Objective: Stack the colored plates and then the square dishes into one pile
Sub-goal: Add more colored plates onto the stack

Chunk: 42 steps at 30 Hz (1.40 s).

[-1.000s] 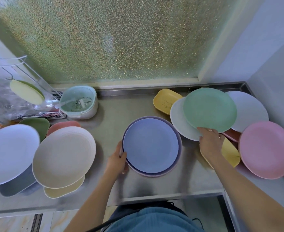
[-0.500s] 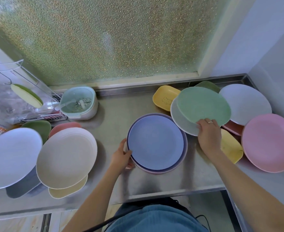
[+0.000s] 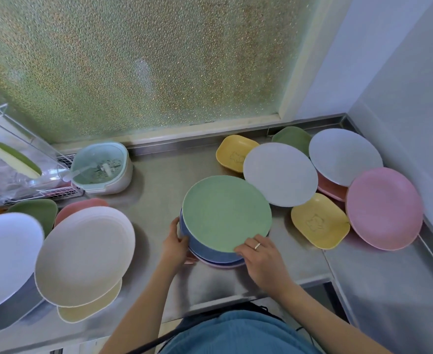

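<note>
The right hand (image 3: 264,259) pinches the green plate (image 3: 225,213) over the blue plate (image 3: 207,247) at mid-bench; the left hand (image 3: 176,242) holds the pile's edge. Most plates and all square dishes (image 3: 319,221) are still unstacked.

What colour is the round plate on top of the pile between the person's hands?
Pale green: the round plate tops the pile, seen in the head view.

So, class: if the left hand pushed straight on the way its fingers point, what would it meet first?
The left hand already touches the round blue plate under the green plate; pushing on would likely press into that pile's rim.
</note>
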Each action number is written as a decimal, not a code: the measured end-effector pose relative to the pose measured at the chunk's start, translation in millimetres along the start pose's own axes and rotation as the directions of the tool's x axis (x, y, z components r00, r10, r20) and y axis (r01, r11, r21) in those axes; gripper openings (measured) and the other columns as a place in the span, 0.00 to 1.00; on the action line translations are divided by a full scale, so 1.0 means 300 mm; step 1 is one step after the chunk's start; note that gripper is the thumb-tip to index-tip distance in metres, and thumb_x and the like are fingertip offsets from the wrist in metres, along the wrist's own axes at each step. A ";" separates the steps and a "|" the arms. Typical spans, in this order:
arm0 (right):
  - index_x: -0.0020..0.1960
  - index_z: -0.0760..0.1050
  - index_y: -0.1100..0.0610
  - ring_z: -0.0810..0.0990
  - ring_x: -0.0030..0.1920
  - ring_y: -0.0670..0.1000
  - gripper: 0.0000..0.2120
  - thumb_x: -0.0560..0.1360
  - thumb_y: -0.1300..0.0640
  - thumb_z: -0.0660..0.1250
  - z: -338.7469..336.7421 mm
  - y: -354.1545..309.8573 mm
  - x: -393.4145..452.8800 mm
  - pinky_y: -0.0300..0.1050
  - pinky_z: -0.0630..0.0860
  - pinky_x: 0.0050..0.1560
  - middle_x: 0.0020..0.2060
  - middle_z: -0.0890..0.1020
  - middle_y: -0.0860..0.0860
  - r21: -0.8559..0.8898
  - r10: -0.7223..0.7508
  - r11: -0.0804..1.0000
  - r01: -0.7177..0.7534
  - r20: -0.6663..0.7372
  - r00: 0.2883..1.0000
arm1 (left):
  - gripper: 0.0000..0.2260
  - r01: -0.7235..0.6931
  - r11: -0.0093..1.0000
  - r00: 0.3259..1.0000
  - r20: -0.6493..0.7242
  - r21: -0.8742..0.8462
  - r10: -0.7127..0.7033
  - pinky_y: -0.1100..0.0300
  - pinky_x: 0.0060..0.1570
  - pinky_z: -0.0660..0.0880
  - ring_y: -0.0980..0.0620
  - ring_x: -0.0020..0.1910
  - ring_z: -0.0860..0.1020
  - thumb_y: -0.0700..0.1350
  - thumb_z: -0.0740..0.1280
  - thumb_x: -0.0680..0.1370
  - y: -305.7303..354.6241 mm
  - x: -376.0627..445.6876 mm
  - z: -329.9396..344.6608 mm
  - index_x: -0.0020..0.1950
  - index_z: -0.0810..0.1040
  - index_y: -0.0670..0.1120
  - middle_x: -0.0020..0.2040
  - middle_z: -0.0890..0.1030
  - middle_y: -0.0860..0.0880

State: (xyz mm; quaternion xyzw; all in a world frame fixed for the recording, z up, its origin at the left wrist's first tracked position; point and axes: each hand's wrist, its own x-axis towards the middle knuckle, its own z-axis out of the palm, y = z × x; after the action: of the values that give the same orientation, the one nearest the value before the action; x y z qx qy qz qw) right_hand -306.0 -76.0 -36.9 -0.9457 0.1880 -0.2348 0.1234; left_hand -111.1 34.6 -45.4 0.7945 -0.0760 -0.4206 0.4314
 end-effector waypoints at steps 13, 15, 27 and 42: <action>0.43 0.81 0.50 0.77 0.39 0.48 0.10 0.64 0.62 0.74 0.077 -0.034 -0.033 0.40 0.76 0.38 0.36 0.80 0.45 0.053 -0.067 0.997 0.050 0.394 0.917 | 0.22 -0.028 0.999 0.989 -0.147 0.036 0.033 0.63 0.18 0.71 0.54 0.16 0.72 0.34 0.53 0.79 -0.032 -0.084 -0.060 0.70 0.65 0.51 0.30 0.74 0.43; 0.46 0.82 0.50 0.78 0.40 0.48 0.11 0.65 0.61 0.73 0.079 -0.028 -0.037 0.41 0.77 0.39 0.38 0.81 0.45 0.041 -0.068 0.998 0.055 0.423 0.904 | 0.25 -0.033 0.998 0.988 -0.151 0.062 0.042 0.59 0.24 0.75 0.49 0.21 0.75 0.33 0.52 0.77 -0.029 -0.084 -0.060 0.71 0.64 0.53 0.30 0.74 0.43; 0.48 0.80 0.54 0.77 0.37 0.53 0.12 0.66 0.62 0.68 0.037 -0.015 -0.065 0.46 0.75 0.36 0.38 0.80 0.50 -0.157 -0.167 0.963 0.217 0.284 0.944 | 0.22 -0.074 0.991 0.972 -0.213 0.113 0.097 0.38 0.39 0.79 0.39 0.33 0.79 0.42 0.56 0.74 -0.064 -0.049 -0.079 0.60 0.70 0.68 0.37 0.78 0.41; 0.52 0.80 0.50 0.80 0.43 0.50 0.16 0.64 0.59 0.70 0.067 0.048 -0.044 0.40 0.76 0.43 0.41 0.81 0.47 -0.088 -0.189 0.967 0.240 0.387 0.902 | 0.28 -0.164 0.806 0.936 -0.168 0.568 0.309 0.49 0.62 0.68 0.42 0.69 0.67 0.37 0.57 0.77 -0.039 -0.030 -0.037 0.77 0.56 0.47 0.73 0.64 0.43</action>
State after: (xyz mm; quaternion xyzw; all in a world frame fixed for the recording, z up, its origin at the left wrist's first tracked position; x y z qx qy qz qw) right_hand -311.2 -80.4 -64.1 -0.9941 0.0708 -0.0484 0.0669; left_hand -111.5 53.0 -45.6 0.9150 -0.2363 -0.2193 0.2425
